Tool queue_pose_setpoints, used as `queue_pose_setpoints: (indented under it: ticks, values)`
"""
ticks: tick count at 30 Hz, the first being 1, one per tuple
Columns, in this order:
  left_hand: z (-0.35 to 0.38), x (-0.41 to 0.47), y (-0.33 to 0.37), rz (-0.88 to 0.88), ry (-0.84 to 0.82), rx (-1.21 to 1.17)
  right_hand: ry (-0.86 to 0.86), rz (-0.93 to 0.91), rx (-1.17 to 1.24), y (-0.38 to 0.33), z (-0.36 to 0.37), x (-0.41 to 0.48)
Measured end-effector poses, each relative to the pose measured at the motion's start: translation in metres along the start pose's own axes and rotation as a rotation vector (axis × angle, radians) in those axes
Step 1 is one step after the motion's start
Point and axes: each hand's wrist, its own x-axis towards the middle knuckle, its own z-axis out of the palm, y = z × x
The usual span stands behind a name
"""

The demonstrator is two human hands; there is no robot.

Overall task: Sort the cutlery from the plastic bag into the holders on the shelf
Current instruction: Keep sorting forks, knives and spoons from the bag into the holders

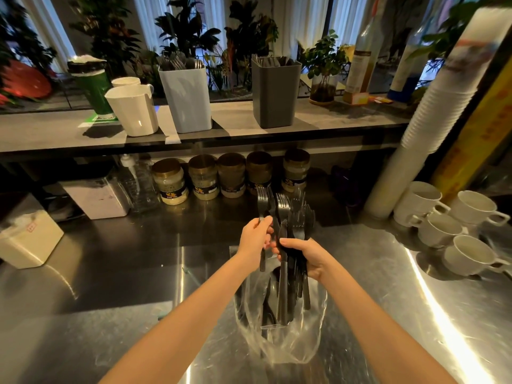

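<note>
Plastic bag (279, 336) sits crumpled on the steel desk (388, 314) right in front, mouth up, with a few dark pieces lying inside it; just above it the right hand (304, 256) is wrapped around a bunch of black cutlery (288, 275), handles hanging down into the bag and heads fanned out on top; the left hand (255, 239) has its fingers curled round the handle of a single fork (261, 200), tines up, right beside the bunch.

So the step looks like peeling one fork off; my take: keep the right-hand grip firm but not crushing, slide the fork straight up along its length so the tines don't snag the neighbours, and do it over the bag so any dropped piece lands there and not on the desk.

Further back, jars (203, 176) line up under the shelf (55, 131); on the shelf stand a white jug (133, 109), a light blue holder (185, 98) with what look like fork tines poking out, and a dark grey holder (274, 92) whose contents I can't make out; I'd guess the fork goes in the blue one, tines up to match.
</note>
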Motion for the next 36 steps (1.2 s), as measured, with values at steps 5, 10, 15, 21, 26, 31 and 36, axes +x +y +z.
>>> queue_pose_setpoints:
  ticks: [5,10,15,21,26,31,36]
  values:
    - [0.001,0.003,0.000,-0.030,0.075,-0.014,0.022,-0.030,-0.053,0.001,0.000,0.002]
    - [-0.013,0.017,0.006,-0.002,0.315,-0.275,0.163,0.005,0.080,-0.003,-0.005,0.001]
    - [-0.020,0.012,0.010,-0.013,0.073,-0.024,-0.006,0.040,0.025,-0.005,-0.002,-0.007]
    - [-0.004,0.005,0.009,-0.074,0.027,0.044,-0.189,0.001,-0.121,-0.002,0.011,-0.006]
    - [-0.008,0.006,0.006,-0.082,0.068,-0.074,-0.069,-0.031,-0.183,-0.005,0.008,-0.005]
    - [-0.009,0.012,0.002,-0.018,0.108,-0.176,0.055,-0.016,-0.238,-0.006,0.006,-0.001]
    - [-0.017,0.017,0.002,0.002,0.039,-0.307,0.116,-0.083,-0.061,-0.010,0.006,0.001]
